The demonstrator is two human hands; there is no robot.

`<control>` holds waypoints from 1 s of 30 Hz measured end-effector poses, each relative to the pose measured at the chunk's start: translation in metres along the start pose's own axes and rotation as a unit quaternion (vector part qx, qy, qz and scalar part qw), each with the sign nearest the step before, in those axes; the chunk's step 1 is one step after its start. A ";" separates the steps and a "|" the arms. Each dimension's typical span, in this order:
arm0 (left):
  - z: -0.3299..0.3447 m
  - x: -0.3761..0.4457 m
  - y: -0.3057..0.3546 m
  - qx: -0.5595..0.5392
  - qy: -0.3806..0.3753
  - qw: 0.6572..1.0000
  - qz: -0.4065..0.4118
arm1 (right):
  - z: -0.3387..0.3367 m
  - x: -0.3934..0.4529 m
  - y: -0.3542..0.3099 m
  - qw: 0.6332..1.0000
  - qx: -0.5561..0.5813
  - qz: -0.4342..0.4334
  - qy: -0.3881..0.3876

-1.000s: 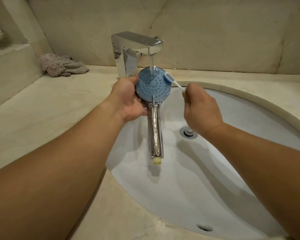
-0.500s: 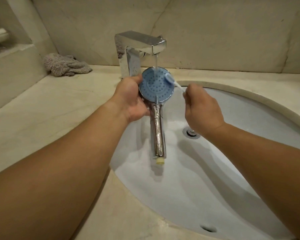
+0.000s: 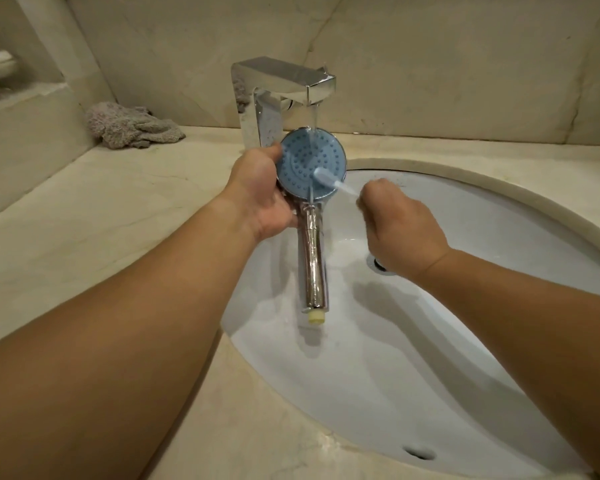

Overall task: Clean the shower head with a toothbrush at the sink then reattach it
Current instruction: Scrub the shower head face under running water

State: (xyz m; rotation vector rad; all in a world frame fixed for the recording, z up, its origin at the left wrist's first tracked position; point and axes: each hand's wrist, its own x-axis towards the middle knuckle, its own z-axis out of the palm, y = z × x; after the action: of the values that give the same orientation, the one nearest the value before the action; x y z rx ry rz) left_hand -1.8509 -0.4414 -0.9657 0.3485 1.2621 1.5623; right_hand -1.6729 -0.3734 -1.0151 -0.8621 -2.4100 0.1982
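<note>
A chrome shower head (image 3: 305, 161) with a round blue nozzle face is held over the white sink (image 3: 413, 358), its handle pointing down toward me. My left hand (image 3: 257, 188) grips the head's left edge and neck from behind. My right hand (image 3: 400, 225) holds a white toothbrush (image 3: 333, 181) in a fist; the brush head lies on the lower right of the blue face. Water runs from the chrome faucet (image 3: 284, 84) onto the top of the face and drips down the handle.
A grey cloth (image 3: 129, 128) lies bunched on the beige marble counter (image 3: 84, 220) at the back left. The sink drain (image 3: 378, 263) sits partly behind my right wrist, and an overflow hole (image 3: 420, 453) is near the front rim. A ledge stands at the far left.
The toothbrush head has moved from the upper right edge of the blue face down to its lower right part. My right hand has shifted slightly down with it.
</note>
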 end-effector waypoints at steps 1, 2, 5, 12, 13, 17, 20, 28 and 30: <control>0.001 -0.001 0.000 0.006 0.000 1.000 0.001 | 0.002 -0.002 -0.001 0.999 -0.011 -0.030 -0.007; 0.002 -0.002 0.000 0.009 -0.001 1.000 0.002 | 0.002 -0.002 -0.001 1.000 -0.008 -0.016 -0.002; 0.004 -0.004 -0.001 0.004 -0.004 1.000 0.007 | 0.000 0.005 0.000 0.997 0.029 0.067 0.039; 0.005 -0.006 -0.002 0.021 -0.010 1.000 0.009 | 0.000 0.009 -0.007 0.994 0.054 0.088 0.045; 0.005 -0.007 -0.001 0.024 -0.008 1.000 0.013 | 0.000 0.011 -0.007 0.992 0.056 0.098 0.053; 0.006 -0.007 -0.001 0.052 -0.004 0.998 0.025 | -0.005 0.014 -0.012 0.994 0.045 0.091 0.044; 0.009 -0.010 -0.001 0.063 -0.007 0.998 0.029 | -0.006 0.018 -0.018 0.995 0.042 0.080 0.043; 0.012 -0.010 -0.002 0.075 -0.037 0.996 0.041 | -0.007 0.019 -0.031 0.999 0.015 0.028 0.017; 0.012 -0.010 -0.001 0.074 -0.044 0.996 0.036 | -0.010 0.022 -0.028 0.998 0.018 0.037 0.036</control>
State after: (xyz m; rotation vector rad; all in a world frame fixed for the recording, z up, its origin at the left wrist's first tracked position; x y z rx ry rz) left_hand -1.8373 -0.4438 -0.9586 0.5573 1.3126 1.5010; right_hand -1.6963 -0.3819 -0.9873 -0.9281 -2.3020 0.2343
